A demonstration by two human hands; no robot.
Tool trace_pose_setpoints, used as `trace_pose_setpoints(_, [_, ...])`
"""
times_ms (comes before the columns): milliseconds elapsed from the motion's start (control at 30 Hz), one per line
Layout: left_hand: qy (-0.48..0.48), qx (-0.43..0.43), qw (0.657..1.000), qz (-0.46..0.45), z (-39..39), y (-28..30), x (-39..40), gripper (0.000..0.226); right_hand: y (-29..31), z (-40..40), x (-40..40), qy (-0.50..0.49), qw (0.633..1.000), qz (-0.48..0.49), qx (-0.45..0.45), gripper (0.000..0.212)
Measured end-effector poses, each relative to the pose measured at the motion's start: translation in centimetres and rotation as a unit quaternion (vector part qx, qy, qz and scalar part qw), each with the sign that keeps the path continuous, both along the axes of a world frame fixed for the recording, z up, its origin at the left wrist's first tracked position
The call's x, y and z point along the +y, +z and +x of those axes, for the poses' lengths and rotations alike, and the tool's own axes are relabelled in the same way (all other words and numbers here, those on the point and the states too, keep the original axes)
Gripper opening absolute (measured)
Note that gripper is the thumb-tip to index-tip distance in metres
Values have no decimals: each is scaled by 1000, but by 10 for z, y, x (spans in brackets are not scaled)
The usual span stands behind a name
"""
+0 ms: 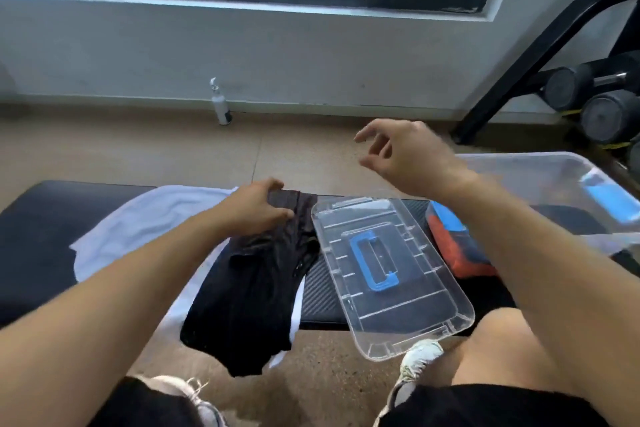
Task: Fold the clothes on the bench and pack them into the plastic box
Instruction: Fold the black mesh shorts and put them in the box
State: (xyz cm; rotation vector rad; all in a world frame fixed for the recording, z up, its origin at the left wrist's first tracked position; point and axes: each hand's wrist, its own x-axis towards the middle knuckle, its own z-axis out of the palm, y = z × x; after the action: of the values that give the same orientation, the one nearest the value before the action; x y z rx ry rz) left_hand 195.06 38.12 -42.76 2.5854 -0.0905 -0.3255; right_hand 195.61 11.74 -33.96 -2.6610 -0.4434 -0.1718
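Note:
A black garment [242, 291] lies across the black bench [38, 218], draped over its near edge, on top of a white cloth [145, 218]. My left hand [258, 206] grips the garment's far end, fingers curled over the waistband. My right hand [405, 156] hovers in the air above the bench, fingers loosely spread, holding nothing. The clear plastic box [540, 180] stands at the right end of the bench with a blue item [609, 201] inside. Its clear lid [391, 274] with a blue handle lies on the bench, overhanging the near edge.
A folded red and blue cloth [453, 246] sits between lid and box. A white bottle [221, 107] stands on the floor by the wall. Dumbbells on a black rack [595, 97] fill the right corner. My knees and shoes are below the bench.

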Motion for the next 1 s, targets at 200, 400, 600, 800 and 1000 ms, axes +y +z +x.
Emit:
trace_pose_setpoints(200, [41,49,998,17,-28,-39,47,64,-114,-5,77,177,974,-118,83,52])
trace_pose_setpoints(400, [-1,12,997,76,-27,-53,50,73,-149,1,93,193,965,-171,55,56])
trace_pose_setpoints(600, [-49,-41,998,22,-25,-49,57,26,-150,-2,93,197,972,-92,83,52])
trace_pose_setpoints(800, [103,-93,954,-264,-33,-14,39,13,-137,-21,97,209,975,43,58,81])
trace_pose_setpoints(1000, [10,-35,908,-418,-44,-3,29,9,-124,-28,102,139,980,142,-27,54])
